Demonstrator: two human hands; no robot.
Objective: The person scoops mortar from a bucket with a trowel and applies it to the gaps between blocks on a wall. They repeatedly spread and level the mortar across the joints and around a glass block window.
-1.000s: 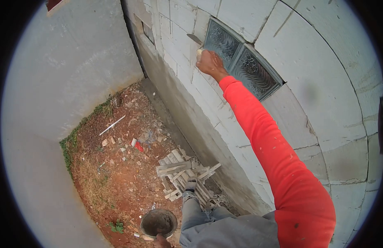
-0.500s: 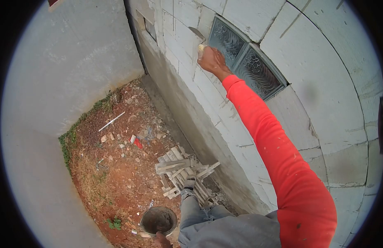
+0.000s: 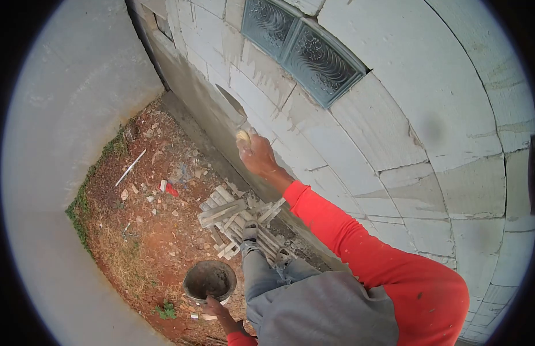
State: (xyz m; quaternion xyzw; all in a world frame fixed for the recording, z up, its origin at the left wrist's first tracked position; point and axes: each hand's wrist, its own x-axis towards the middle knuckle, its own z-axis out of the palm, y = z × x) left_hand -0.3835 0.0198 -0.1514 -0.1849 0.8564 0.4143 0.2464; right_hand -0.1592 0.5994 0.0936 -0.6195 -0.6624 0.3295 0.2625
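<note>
My right hand (image 3: pixel 259 154), in a red sleeve, is closed round the handle of a trowel (image 3: pixel 231 106). The blade points up and to the left, close to the lower part of the block wall (image 3: pixel 365 138). At the lower left my left hand (image 3: pixel 216 308) grips the near rim of a round dark bucket (image 3: pixel 209 281), which has grey mortar inside. Two patterned glass blocks (image 3: pixel 322 60) are set in the wall above my right hand.
My feet stand on stacked wooden slats (image 3: pixel 227 216) beside the wall base. Reddish soil (image 3: pixel 158 230) with rubble, a white stick (image 3: pixel 130 167) and weeds lies below. A smooth grey wall (image 3: pixel 77 104) rises on the left.
My right hand and the trowel have moved down the wall, away from the glass blocks. The bucket and my left hand appear higher and farther left, and the view has shifted.
</note>
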